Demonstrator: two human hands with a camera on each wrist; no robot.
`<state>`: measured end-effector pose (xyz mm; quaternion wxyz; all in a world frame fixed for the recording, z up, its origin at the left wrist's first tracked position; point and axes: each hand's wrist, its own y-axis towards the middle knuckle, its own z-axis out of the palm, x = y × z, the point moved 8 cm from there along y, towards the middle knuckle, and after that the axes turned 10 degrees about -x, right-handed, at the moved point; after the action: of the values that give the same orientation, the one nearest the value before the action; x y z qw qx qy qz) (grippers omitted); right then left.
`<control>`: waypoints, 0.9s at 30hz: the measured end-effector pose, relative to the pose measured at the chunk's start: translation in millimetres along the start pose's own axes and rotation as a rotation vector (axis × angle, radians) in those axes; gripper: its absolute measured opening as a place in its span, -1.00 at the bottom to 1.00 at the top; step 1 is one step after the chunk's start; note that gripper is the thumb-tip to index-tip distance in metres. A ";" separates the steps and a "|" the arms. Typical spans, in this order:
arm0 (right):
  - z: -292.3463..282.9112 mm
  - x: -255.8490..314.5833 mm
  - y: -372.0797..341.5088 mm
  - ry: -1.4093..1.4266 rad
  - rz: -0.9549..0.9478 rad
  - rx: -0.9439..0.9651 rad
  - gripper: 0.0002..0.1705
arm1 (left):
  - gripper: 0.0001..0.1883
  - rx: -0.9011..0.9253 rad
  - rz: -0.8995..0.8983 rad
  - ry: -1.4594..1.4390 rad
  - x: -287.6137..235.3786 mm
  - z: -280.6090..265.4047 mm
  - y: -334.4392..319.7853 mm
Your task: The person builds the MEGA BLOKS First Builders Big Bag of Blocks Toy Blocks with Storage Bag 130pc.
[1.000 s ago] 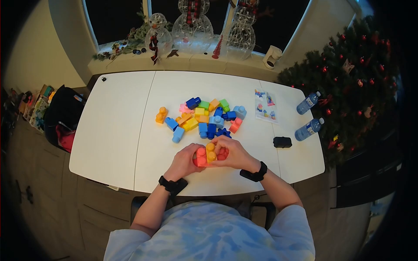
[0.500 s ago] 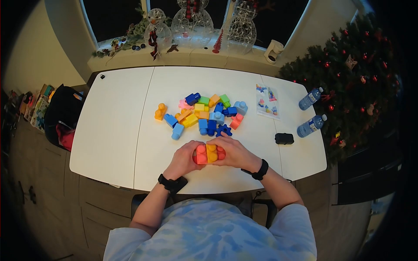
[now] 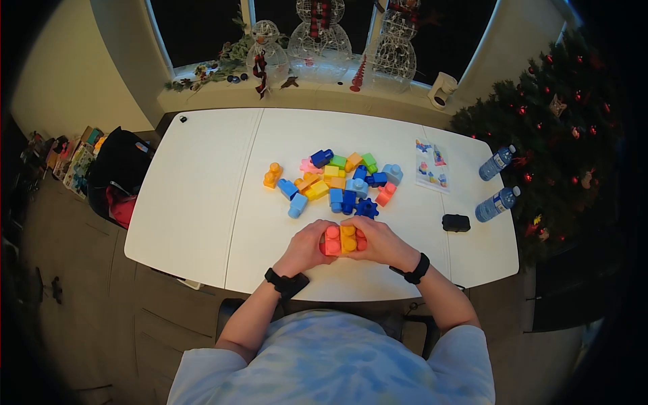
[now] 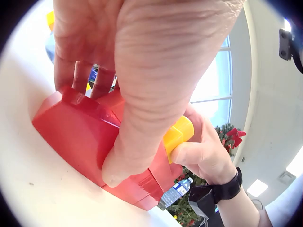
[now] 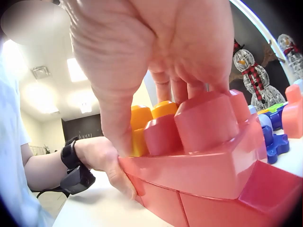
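- Red block build: between both hands at the near side of the desk, low over the surface; can't tell if its base touches.
- Yellow block: on top of the build, red studs to either side; lower edge partly hidden, so full seating unconfirmed.
- Left hand: gripping the red build, thumb across the near side, fingers round the far side.
- Right hand: pinching the yellow block, thumb on its near face, fingers behind.
- Step in hand, probably: fitting yellow onto red; left hand braces, right hand places.
- Next move likely calls for a straight downward press, build kept level, right hand letting go only once yellow sits flush. Off-centre push could tip it.
- Loose blocks: mixed colours, scattered on the desk just beyond the hands; likely supply for later pieces.
- Printed sheet: right of the loose blocks, shows small colourful figures; maybe a guide.
- Black case: near the sheet, well apart from the hands.
- Two water bottles: right edge of desk, out of the way.
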<state>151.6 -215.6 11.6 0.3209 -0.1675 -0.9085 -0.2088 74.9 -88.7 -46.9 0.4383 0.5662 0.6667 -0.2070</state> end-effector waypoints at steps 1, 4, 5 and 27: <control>0.8 0.4 0.2 0.014 0.031 0.015 -0.29 | -0.26 0.016 0.044 0.036 -9.0 -1.2 0.6; 1.6 -3.0 0.3 -0.003 0.047 0.022 -0.30 | -0.18 0.122 0.065 0.143 -15.3 -21.1 3.1; 0.9 -2.0 -0.2 -0.002 0.034 0.011 -0.31 | -0.16 0.105 0.092 0.164 -10.7 -37.9 7.5; -52.3 -1.8 -9.7 0.121 0.063 -0.234 0.10 | -0.36 -0.260 0.097 0.282 1.1 -132.7 89.6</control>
<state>175.5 -249.6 44.7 0.3599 -0.2195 -0.8512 -0.3127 112.4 38.9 42.3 0.4195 0.5596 0.7146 -0.0162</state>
